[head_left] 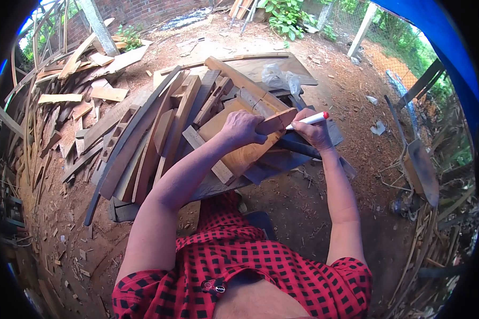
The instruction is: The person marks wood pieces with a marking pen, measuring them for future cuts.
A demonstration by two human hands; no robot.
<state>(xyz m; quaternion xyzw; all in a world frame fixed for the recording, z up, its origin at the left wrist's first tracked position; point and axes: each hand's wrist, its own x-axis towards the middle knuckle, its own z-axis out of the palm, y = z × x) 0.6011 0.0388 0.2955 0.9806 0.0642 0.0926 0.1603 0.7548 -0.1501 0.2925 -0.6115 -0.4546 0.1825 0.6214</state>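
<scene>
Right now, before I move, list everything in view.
Marker: one, white, red end; centre
Small wood piece: one, brown; centre
Boards and offcuts: many, brown and grey; piled centre
Plastic bag: count unclear, translucent; pile's far side
Scrap wood: many, tan; ground, left
Concrete posts: at least two, pale; background
Brick wall: one, reddish; far left
Leafy plants: several, green; background
Tarp: one, blue; upper right
Checked shirt: one, red-black; worn
Left hand: one, bare; holding small wood piece
Right hand: one, bare; holding marker
</scene>
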